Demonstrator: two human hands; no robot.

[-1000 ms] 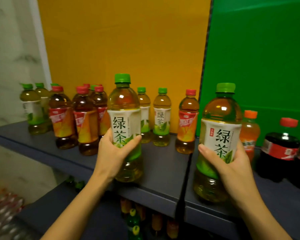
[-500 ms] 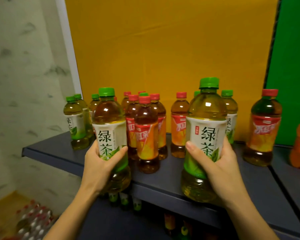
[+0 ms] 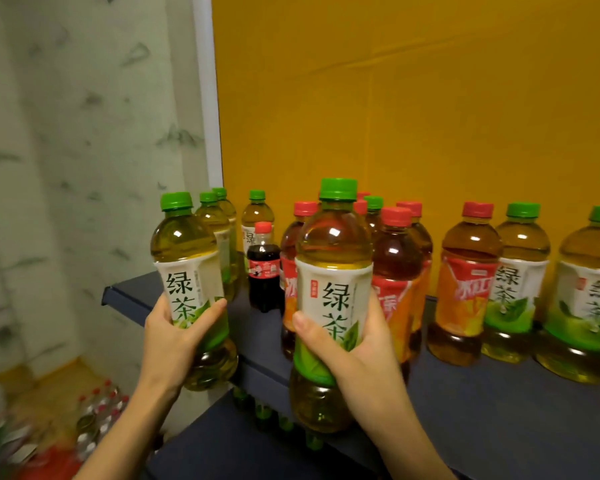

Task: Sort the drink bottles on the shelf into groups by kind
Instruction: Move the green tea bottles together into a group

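hands, two, bare, both occupied. left hand [image 3: 174,337]: fingers and thumb are curled round the lower label of a clear plastic green-tea bottle [image 3: 187,271] with a green cap and a white-and-green label. it is held upright, off the left front corner of the dark blue-grey shelf [image 3: 499,393]. right hand [image 3: 354,344]: wrapped likewise round a second green-tea bottle [image 3: 333,265] of the same kind, held upright in front of the shelf edge.

stock on shelf: a green-capped group [image 3: 219,230] is stood at the left rear; a small dark cola bottle [image 3: 264,271] with a red cap is lodged just beside it; red-capped amber iced-tea bottles [image 3: 399,258] are packed close to the right of that.

hazards, as judged:
- neither held bottle is supported from below, so a slackened grip would drop it to the lower level.
- little room is left near the green group, so the cola bottle or an iced-tea bottle could be knocked over during placement.
- a bottle set down too near the corner could be tipped off the edge.
- the cola bottle, if left there, would be enclosed in the wrong group.
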